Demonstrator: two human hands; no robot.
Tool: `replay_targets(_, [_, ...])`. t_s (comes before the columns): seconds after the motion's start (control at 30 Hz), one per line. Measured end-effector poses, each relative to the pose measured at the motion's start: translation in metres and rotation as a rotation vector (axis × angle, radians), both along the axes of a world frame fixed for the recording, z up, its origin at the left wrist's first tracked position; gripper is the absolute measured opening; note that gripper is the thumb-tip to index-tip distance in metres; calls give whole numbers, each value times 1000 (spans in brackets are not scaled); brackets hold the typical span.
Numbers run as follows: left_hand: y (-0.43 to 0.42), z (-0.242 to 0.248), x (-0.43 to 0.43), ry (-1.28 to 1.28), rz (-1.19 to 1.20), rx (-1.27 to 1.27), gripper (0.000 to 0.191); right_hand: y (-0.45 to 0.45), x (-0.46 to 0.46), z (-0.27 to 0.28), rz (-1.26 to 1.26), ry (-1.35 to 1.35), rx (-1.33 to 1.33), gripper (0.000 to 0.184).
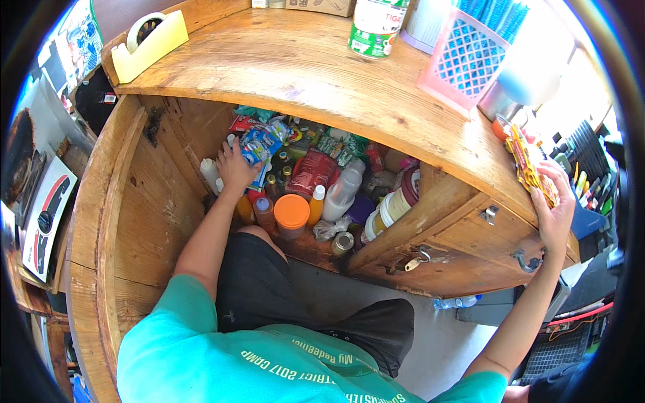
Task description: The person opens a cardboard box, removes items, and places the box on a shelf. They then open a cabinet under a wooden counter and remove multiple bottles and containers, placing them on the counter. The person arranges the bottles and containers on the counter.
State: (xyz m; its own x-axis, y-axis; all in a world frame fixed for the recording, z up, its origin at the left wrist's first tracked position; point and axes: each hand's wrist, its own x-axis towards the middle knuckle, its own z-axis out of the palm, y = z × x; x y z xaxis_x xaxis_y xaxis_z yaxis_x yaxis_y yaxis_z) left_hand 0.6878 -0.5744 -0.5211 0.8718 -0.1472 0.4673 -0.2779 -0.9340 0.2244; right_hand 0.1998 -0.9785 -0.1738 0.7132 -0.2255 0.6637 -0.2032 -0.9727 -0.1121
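Note:
Inside the wooden cabinet, my left hand (238,167) has its fingers and thumb around the near edge of a bundle of blue packets (263,141). Red and green packets (249,121) lie behind that bundle. White-capped bottles (209,170) stand just left of the hand. Far to the right, at the corner of the cabinet top, my right hand (556,206) holds a strip of yellow packets (525,158). Its fingertips are partly hidden behind the strip.
Before me stand an orange-lidded jar (292,210), stacked plastic cups (342,194), a tin can (342,243) and tubs (388,211). The cabinet top (282,55) overhangs them, bearing a tape dispenser (151,48), a labelled can (377,30) and a pink basket (466,65).

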Motion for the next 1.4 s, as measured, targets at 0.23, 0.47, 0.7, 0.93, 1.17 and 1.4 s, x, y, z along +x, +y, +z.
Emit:
replay_targets(0.23, [-7,9,87,737,6,-106,124,-9,-4,-3,-1,0,0,35])
replay_targets(0.47, [-6,-19,134,812,-87,-30,119,-11,-4,-3,15,15,14,34])
replay_targets(0.7, [-5,-45,158,863,-160,-194,97,-15,-5,-4,14,20,83,34])
replay_targets(0.93, [2,-32,155,743,6,-235,74,-15,-6,-6,-7,-26,83,31])
replay_targets(1.17, [9,27,149,593,-99,-272,59,-21,-6,-20,-41,-187,199,23])
replay_targets(1.4, [28,104,109,575,-420,-875,43,-16,-2,-18,-29,-204,188,24])
